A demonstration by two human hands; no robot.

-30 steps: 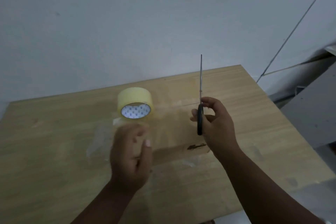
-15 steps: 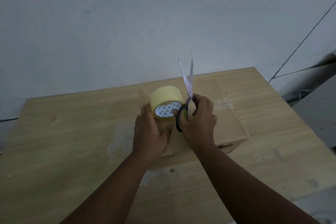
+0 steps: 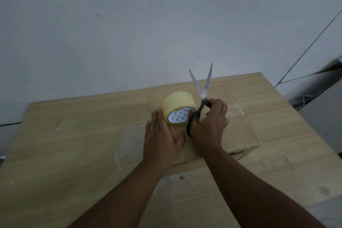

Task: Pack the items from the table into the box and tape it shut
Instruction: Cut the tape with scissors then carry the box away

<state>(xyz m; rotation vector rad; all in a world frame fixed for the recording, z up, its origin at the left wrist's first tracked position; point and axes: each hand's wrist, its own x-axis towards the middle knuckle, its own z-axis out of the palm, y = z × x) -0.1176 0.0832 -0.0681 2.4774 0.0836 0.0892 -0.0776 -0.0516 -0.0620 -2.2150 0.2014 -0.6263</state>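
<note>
**Scissors Poised Over the Closed Box**

The left hand [image 3: 162, 140] lies flat with straight fingers on the closed box [image 3: 240, 135], probably to hold a tape end down. It is just beside the tape roll [image 3: 177, 103], which stands on the lid. The right hand [image 3: 211, 122] grips the scissors [image 3: 200, 96], whose 2 blades are spread and point away, seemingly ready to cut. The box sits on a wooden table [image 3: 74, 144] against a plain grey wall [image 3: 129, 33].

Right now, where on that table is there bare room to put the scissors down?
The widest bare patch is the table left of the box, out to its left edge. A narrower strip runs between box and right edge. The box top is crowded: tape roll, left hand, right hand gripping scissors.
</note>
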